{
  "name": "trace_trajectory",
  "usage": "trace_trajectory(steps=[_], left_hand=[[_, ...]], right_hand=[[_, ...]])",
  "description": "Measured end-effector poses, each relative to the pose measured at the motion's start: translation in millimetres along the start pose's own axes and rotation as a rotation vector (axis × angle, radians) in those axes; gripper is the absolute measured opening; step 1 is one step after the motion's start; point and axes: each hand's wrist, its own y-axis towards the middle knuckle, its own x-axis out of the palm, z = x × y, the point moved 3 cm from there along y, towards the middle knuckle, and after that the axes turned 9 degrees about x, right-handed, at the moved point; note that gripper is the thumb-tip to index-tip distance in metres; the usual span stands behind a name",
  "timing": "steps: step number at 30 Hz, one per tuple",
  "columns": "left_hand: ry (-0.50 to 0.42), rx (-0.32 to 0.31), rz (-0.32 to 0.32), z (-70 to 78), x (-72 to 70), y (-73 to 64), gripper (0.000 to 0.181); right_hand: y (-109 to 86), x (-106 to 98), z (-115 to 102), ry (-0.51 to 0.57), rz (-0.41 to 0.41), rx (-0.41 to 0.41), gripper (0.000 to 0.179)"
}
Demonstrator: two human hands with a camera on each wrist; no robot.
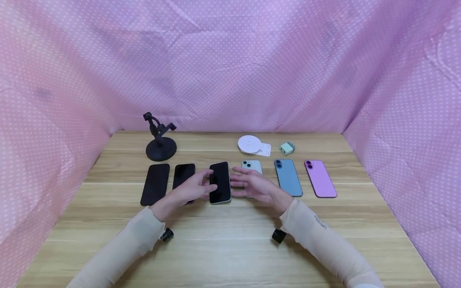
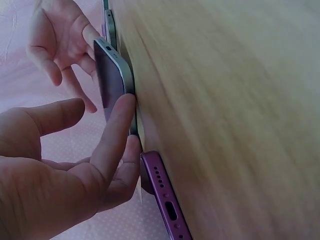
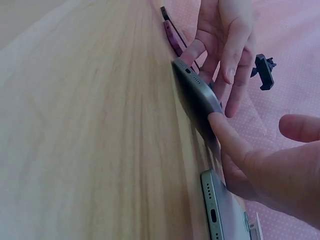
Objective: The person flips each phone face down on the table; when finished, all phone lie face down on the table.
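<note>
A dark-screened smartphone (image 1: pixel 220 183) lies face up between my two hands, in the middle of a row of phones. My left hand (image 1: pixel 192 188) is at its left side, fingertips touching that edge and thumb raised apart. Across from it, my right hand (image 1: pixel 257 186) has its fingers extended to the right edge, thumb lifted. Both wrist views show the phone tilted, its right edge higher than its left. Under the left hand is a purple-edged phone (image 2: pixel 165 195), screen up. Below the right hand lies a pale phone (image 3: pixel 227 210), back up.
Another dark phone (image 1: pixel 155 185) lies far left; a blue phone (image 1: pixel 289 178) and a lilac phone (image 1: pixel 321 179) lie right. Behind stand a black phone stand (image 1: pixel 161 148), a white disc (image 1: pixel 249 144) on a card, and a mint charger plug (image 1: pixel 287 148). Pink curtains surround the wooden table (image 1: pixel 230 248).
</note>
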Motion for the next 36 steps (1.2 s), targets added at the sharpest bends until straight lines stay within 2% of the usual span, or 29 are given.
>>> trace_trajectory(steps=[6, 11, 18, 22, 29, 36], left_hand=[[-0.062, -0.018, -0.012, 2.2, 3.9, 2.8, 0.068], [-0.153, -0.020, -0.030, 3.9, 10.9, 9.4, 0.066], [-0.229, -0.023, -0.031, 6.6, 15.6, 17.2, 0.058], [-0.270, -0.038, -0.017, 8.7, 13.6, 17.4, 0.059], [-0.292, 0.013, -0.053, 12.9, 5.1, 15.3, 0.058], [-0.293, 0.031, -0.030, 15.0, -4.2, 12.4, 0.057]], right_hand=[[-4.8, -1.1, -4.0, 0.043, -0.025, -0.015, 0.058], [-6.9, 0.0, -9.2, 0.073, -0.045, -0.058, 0.056], [-4.7, 4.9, -12.6, 0.028, -0.067, -0.077, 0.052], [-2.9, 6.9, -12.0, 0.010, -0.073, -0.075, 0.050], [-0.8, 12.0, -5.9, -0.008, -0.089, -0.048, 0.045], [5.1, 16.4, 1.0, -0.061, -0.082, -0.012, 0.044]])
